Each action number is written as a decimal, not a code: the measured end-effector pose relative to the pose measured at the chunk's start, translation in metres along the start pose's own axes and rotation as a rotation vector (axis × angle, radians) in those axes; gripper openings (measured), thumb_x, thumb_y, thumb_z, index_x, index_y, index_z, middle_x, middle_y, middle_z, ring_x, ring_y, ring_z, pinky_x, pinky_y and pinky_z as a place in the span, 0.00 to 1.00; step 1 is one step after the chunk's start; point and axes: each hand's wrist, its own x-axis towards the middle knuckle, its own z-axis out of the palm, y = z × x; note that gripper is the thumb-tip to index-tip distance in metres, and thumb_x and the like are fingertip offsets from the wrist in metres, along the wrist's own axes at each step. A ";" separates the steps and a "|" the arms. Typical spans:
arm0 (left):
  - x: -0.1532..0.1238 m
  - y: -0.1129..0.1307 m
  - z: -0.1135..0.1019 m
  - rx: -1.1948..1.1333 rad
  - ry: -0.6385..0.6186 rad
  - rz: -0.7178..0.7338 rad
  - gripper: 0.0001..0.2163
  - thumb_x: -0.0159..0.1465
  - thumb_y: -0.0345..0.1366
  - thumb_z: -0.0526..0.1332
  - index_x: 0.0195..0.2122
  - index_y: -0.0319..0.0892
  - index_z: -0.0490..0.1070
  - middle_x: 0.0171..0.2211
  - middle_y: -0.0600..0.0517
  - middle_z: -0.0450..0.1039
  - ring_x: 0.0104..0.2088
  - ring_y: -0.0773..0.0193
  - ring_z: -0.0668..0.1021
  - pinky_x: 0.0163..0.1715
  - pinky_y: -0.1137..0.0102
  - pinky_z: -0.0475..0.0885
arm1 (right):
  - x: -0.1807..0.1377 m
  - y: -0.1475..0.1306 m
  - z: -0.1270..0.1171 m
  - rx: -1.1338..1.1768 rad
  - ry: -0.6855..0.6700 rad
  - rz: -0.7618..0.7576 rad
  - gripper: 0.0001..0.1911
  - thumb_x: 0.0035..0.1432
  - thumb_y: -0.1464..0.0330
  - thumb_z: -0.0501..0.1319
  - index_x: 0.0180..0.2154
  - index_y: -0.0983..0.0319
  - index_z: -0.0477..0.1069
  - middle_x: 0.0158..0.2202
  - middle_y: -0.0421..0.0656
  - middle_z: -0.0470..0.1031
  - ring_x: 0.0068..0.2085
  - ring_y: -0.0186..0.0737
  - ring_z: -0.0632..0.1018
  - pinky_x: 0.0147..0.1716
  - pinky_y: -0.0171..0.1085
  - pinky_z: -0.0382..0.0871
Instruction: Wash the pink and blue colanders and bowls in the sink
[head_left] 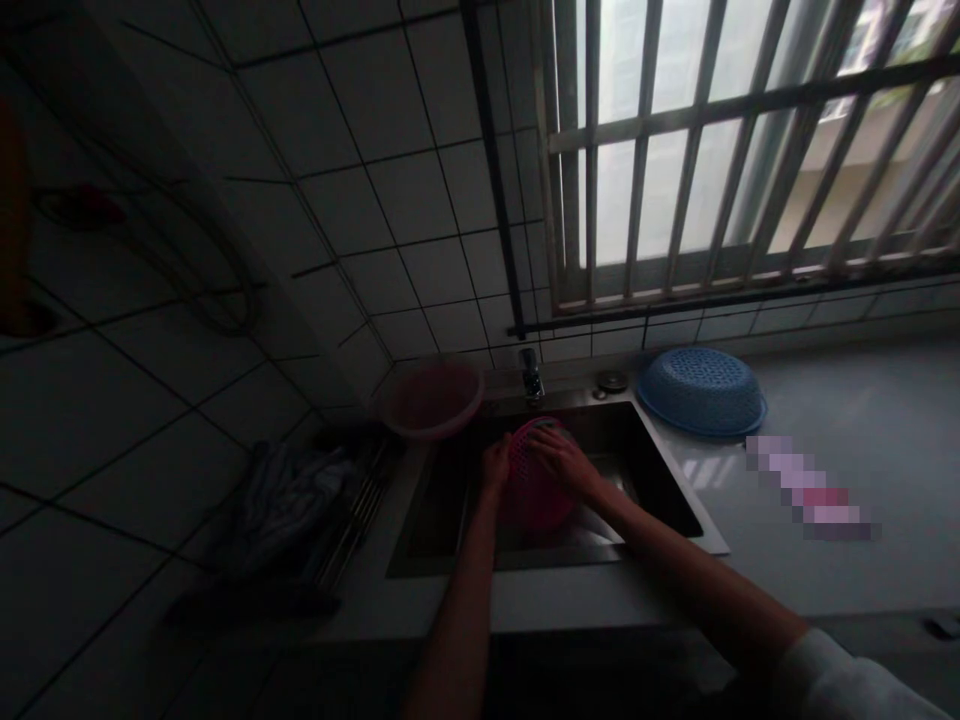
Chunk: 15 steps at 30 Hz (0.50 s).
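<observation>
A pink plastic colander (537, 505) is held tilted inside the steel sink (667, 470), below the faucet (531, 376). My left hand (496, 463) grips its left side, with the fingers closed on the holed wall near the rim. Over the upper right of the colander lies my right hand (559, 455), its fingers stretched out against the holed surface. Dim light hides whether anything small lies under those fingers or inside the colander.
A pale pink basin (435, 398) rests at the sink's back left corner. An upturned blue basket (703, 390) sits on the counter (892, 400) to the right, near a blurred-out pinkish item (810, 485). Left of the sink are a dark rack (352, 530) and a striped cloth (300, 495).
</observation>
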 end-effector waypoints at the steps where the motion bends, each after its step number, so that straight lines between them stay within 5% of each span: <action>1: 0.000 0.000 0.000 -0.013 0.005 0.002 0.33 0.51 0.72 0.60 0.22 0.41 0.72 0.21 0.54 0.67 0.26 0.64 0.68 0.28 0.69 0.61 | 0.001 -0.008 0.004 -0.011 -0.035 -0.092 0.22 0.71 0.71 0.56 0.63 0.55 0.73 0.68 0.46 0.69 0.71 0.49 0.65 0.70 0.56 0.61; 4: 0.000 0.002 -0.001 -0.037 0.028 0.012 0.32 0.51 0.72 0.61 0.21 0.42 0.70 0.21 0.54 0.66 0.27 0.64 0.68 0.29 0.69 0.62 | 0.003 -0.021 0.011 -0.017 -0.089 -0.224 0.22 0.70 0.71 0.58 0.62 0.52 0.74 0.67 0.43 0.71 0.71 0.48 0.65 0.70 0.55 0.61; 10: -0.003 0.006 0.003 -0.065 -0.007 0.030 0.36 0.48 0.76 0.60 0.22 0.41 0.70 0.21 0.55 0.66 0.27 0.66 0.65 0.28 0.69 0.60 | -0.001 0.024 -0.009 0.041 0.147 0.198 0.22 0.73 0.66 0.54 0.64 0.57 0.73 0.66 0.51 0.71 0.66 0.50 0.73 0.65 0.55 0.69; 15: -0.005 0.006 0.003 0.054 -0.053 0.068 0.32 0.61 0.69 0.56 0.27 0.41 0.75 0.26 0.50 0.74 0.30 0.60 0.73 0.32 0.68 0.65 | -0.002 0.025 -0.004 0.014 0.098 0.109 0.23 0.72 0.69 0.54 0.65 0.56 0.71 0.68 0.50 0.68 0.69 0.51 0.68 0.68 0.57 0.65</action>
